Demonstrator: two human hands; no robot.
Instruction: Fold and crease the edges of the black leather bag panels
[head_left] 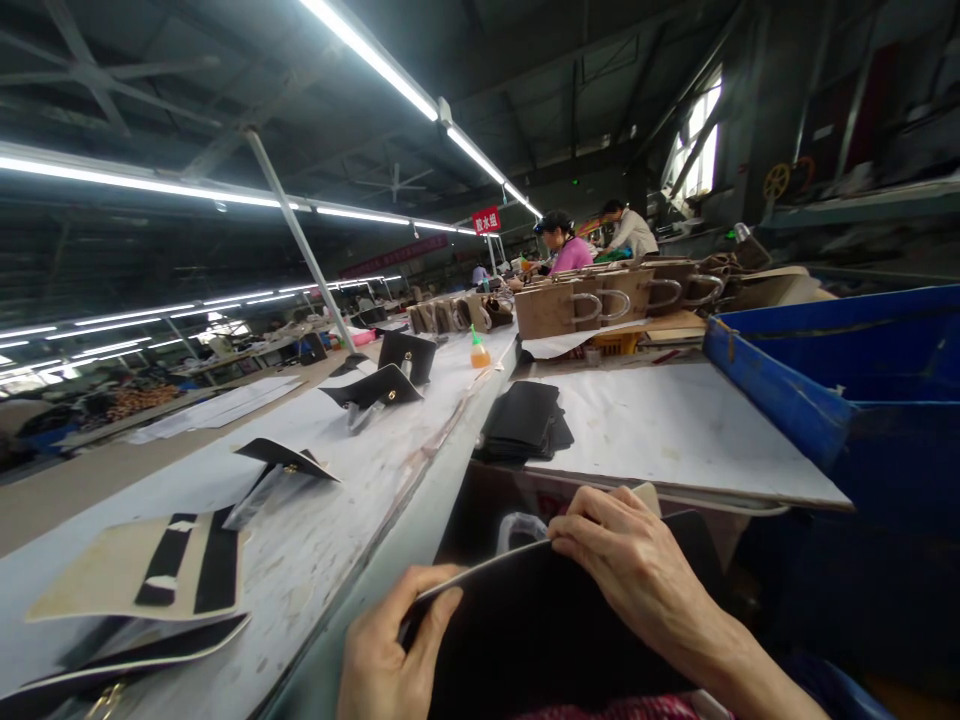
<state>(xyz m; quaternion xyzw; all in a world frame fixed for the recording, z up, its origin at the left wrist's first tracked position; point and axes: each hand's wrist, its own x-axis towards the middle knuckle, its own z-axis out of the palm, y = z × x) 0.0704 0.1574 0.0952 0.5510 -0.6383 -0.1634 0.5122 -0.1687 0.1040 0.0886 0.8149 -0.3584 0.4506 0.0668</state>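
A black leather-like panel (517, 620) with a pale edge is held up in front of me. My left hand (401, 640) pinches its left end between thumb and fingers. Farther right along the same edge, my right hand (630, 555) grips the panel with curled fingers. Behind the edge, between the hands, shows a clear plastic-wrapped loop (521, 530). On the white bench to the left lies a beige panel (97, 570) with black strips. Near it are black flap pieces (289, 458) with gold-coloured metal fittings.
A stack of black panels (525, 420) lies on the white side board (645, 420). A glue bottle (480, 350) with a green tip stands on the bench. Brown handled bags (555, 310) line up farther back, near two people. A blue bin (795, 400) borders the right.
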